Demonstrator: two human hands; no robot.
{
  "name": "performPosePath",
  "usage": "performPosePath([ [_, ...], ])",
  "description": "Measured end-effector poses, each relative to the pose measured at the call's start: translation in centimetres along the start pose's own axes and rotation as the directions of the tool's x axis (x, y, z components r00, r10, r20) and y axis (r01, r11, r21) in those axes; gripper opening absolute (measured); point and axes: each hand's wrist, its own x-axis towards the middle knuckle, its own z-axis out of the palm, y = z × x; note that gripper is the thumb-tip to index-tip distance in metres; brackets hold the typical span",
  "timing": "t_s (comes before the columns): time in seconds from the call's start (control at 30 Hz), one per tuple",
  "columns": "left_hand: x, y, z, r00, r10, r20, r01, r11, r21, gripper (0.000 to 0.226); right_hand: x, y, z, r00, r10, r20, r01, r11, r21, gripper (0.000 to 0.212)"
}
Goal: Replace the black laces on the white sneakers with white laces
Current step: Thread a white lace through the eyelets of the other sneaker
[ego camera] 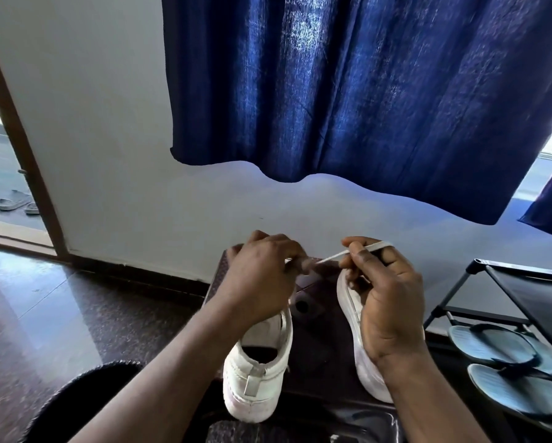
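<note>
One thin, flat white lace [332,256]

Pale wall [108,155] with a dark skirting strip [133,270] at the bottom. Deep blue curtain [364,91] hangs over a window, daylight glowing through the cloth and at its right edge. Brown door frame [22,139] at left, open to outside; grey sandals [15,203] on the ground there. Dark glossy speckled floor [44,314]. Black shoe rack [508,292] at right, blue flip-flops [505,346] on its shelf.
</note>
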Motion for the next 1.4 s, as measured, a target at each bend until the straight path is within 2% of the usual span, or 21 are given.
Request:
performPosePath([
  [0.07, -0.3, -1.6, -0.2, 0.998, -0.062, 0.024, 0.049, 0.936, 0.349, 0.01, 0.5, -0.1, -0.5, 0.998, 0.027, -0.051, -0.023, 0.997, 0.069, 0.017],
  [0.13, -0.5, -2.4, -0.7, 0.989, -0.144, 0.035, 0.112, 0.881, 0.459, 0.016, 0.9, 0.1, -0.9, 0.996, 0.039, -0.08, -0.032, 0.996, 0.082, 0.017],
  [0.17, -0.5, -2.4, -0.7, 0.989, -0.149, 0.02, 0.125, 0.891, 0.436, 0.018, 0.9, 0.3, -1.0, 0.996, 0.043, -0.081, -0.037, 0.997, 0.074, 0.017],
  [0.23, -0.3, -1.6, -0.6, 0.997, -0.07, 0.016, 0.063, 0.958, 0.278, 0.023, 0.7, 0.8, -0.9, 0.998, 0.047, -0.051, -0.045, 0.998, 0.033, 0.018],
  [0.3, -0.2, 0.0, -0.2, 0.996, 0.032, 0.084, -0.029, 0.999, -0.035, 0.027, 0.2, 1.3, -0.4, 1.0, 0.029, -0.002, -0.029, 0.998, -0.053, 0.019],
  [0.37, -0.2, 1.3, 0.5, 0.993, 0.069, 0.1, -0.039, 0.962, -0.272, 0.018, -0.1, 1.6, 0.1, 1.0, 0.007, 0.029, -0.004, 0.994, -0.108, 0.019],
  [0.4, -0.3, 1.5, 0.7, 0.994, 0.064, 0.087, -0.038, 0.96, -0.278, 0.012, -0.2, 1.6, 0.2, 1.0, 0.004, 0.031, -0.001, 0.993, -0.12, 0.02],
  [0.43, -0.4, 1.4, 0.8, 0.996, 0.054, 0.069, -0.038, 0.977, -0.211, 0.011, -0.1, 1.7, 0.2, 1.0, 0.006, 0.027, -0.003, 0.992, -0.128, 0.021],
  [0.5, -0.5, 0.5, 0.5, 0.999, 0.04, 0.025, -0.041, 0.997, 0.071, 0.017, 0.0, 1.7, 0.0, 1.0, 0.014, 0.018, -0.011, 0.991, -0.133, 0.023],
  [0.57, -0.7, -0.6, 0.1, 0.999, 0.024, -0.026, -0.015, 0.946, 0.323, 0.019, 0.2, 1.6, -0.3, 1.0, 0.02, 0.0, -0.02, 0.995, -0.102, 0.021],
  [0.63, -0.7, -1.4, 0.0, 1.0, -0.009, -0.029, 0.02, 0.91, 0.414, 0.015, 0.4, 1.6, -0.5, 1.0, 0.015, -0.022, -0.016, 0.998, -0.061, 0.021],
  [0.77, -0.4, -2.0, 0.3, 0.989, -0.109, 0.1, 0.086, 0.975, 0.204, 0.018, 0.3, 2.3, -0.1, 0.998, -0.05, 0.043, 0.056, 0.982, -0.178, 0.016],
  [0.83, -0.4, -2.1, 0.2, 0.987, -0.115, 0.109, 0.1, 0.986, 0.133, 0.017, 0.1, 2.6, 0.3, 0.996, -0.056, 0.069, 0.069, 0.978, -0.198, 0.013],
  [0.97, -0.6, -3.2, -0.9, 0.988, -0.151, 0.02, 0.147, 0.979, 0.139, 0.015, 0.4, 2.3, 0.4, 0.999, 0.04, 0.008, -0.04, 0.998, -0.052, 0.011],
  [1.03, -0.8, -3.9, -1.8, 0.973, -0.227, 0.044, 0.221, 0.969, 0.106, 0.027, 0.7, 2.0, 0.3, 0.996, 0.078, 0.054, -0.079, 0.997, 0.024, 0.013],
  [1.1, -1.3, -4.2, -2.4, 0.947, -0.296, 0.124, 0.295, 0.955, 0.028, 0.036, 0.5, 2.1, 0.6, 0.984, 0.084, 0.154, -0.092, 0.995, 0.045, 0.023],
  [1.17, -2.2, -4.1, -2.8, 0.923, -0.334, 0.191, 0.343, 0.939, -0.018, 0.039, 0.2, 2.8, 1.6, 0.969, 0.08, 0.233, -0.075, 0.997, -0.027, 0.023],
  [1.27, -3.2, -3.9, -2.7, 0.912, -0.35, 0.214, 0.356, 0.934, 0.009, 0.033, -0.3, 4.8, 3.3, 0.966, 0.053, 0.253, 0.013, 0.967, -0.255, 0.013],
  [1.33, -3.6, -4.0, -2.7, 0.908, -0.38, 0.178, 0.385, 0.923, 0.009, 0.022, -0.5, 6.3, 4.4, 0.963, 0.017, 0.27, 0.105, 0.896, -0.432, 0.01],
  [1.4, -3.8, -4.4, -2.9, 0.879, -0.45, 0.154, 0.465, 0.881, -0.081, 0.021, -0.7, 7.2, 5.2, 0.947, 0.002, 0.322, 0.187, 0.811, -0.555, 0.016],
])
